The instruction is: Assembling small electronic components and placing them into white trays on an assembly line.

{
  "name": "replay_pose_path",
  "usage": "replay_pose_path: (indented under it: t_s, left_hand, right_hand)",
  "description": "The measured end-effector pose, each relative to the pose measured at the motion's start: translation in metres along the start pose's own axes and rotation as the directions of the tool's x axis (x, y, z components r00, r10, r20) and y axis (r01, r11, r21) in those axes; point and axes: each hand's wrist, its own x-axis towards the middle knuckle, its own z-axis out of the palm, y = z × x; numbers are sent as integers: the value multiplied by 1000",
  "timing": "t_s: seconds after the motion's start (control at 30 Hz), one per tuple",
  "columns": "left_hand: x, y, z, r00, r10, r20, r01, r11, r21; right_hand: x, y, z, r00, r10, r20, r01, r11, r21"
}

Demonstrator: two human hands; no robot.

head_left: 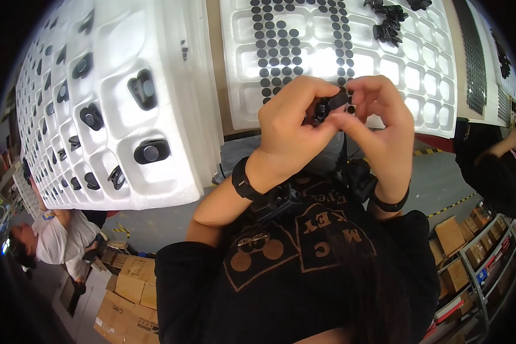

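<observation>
My left hand (295, 123) grips a small black plastic clip (321, 110) between thumb and curled fingers, in front of my chest. A round black pad (339, 100) sits at the clip's upper end; whether it is stuck to it I cannot tell. My right hand (384, 114) closes in from the other side, its thumb and index finger pinched at the same piece. Fingers hide part of the clip. Just beyond the hands is a white compartment tray (243, 86) with rows of black round stickers (284, 43) over it.
To the left, a stack of white trays (180, 178) holds black clips (152, 151) in its compartments. More black clips (389, 26) lie heaped at the far right of the tray ahead. People (63, 238) work at both sides. Cardboard boxes (129, 304) and a metal rack (487, 269) stand behind.
</observation>
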Motion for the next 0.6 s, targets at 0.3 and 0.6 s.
replay_pose_path:
  t_s: [0.3,0.6]
  left_hand:
    - [11,16,4,993,119,3,-119,989,86]
    - [9,23,4,985,168,35,-172,961,215]
  right_hand:
    - [13,-4,-14,990,89,110,-107,980,167]
    - [14,-9,-20,981,109,163,-129,985,118]
